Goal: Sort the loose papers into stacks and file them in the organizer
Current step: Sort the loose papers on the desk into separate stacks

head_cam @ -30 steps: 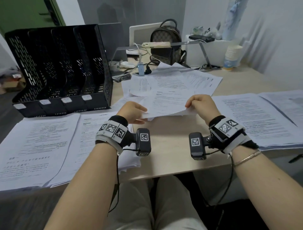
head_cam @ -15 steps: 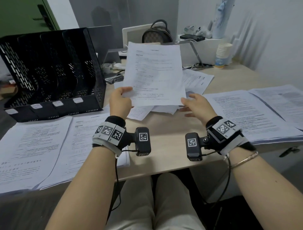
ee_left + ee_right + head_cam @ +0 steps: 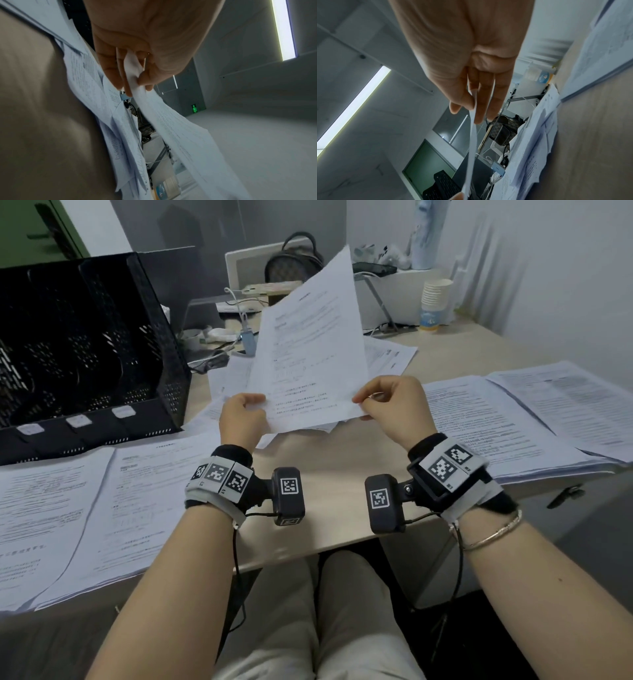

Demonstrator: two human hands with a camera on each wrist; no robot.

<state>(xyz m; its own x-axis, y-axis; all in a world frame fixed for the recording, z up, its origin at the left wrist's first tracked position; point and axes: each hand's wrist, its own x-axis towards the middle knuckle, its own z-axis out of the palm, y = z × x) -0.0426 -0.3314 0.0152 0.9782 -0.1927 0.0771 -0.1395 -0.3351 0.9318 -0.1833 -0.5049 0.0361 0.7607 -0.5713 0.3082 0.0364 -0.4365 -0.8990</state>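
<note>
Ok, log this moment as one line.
left hand: pinches white printed paper sheet | right hand: pinches same sheet | sheet: raised above beige desk | black mesh organizer: nothing filed

Black perforated plastic file organizer (image 3: 85, 350) at the desk's (image 3: 335, 460) far left; two paper stacks (image 3: 78, 515) before it, loose printed sheets (image 3: 387, 357) right of it, further stacks (image 3: 513, 419) beyond those.

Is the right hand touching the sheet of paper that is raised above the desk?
Touching. In the right wrist view the right hand pinches the sheet's edge between thumb and fingers.
</note>
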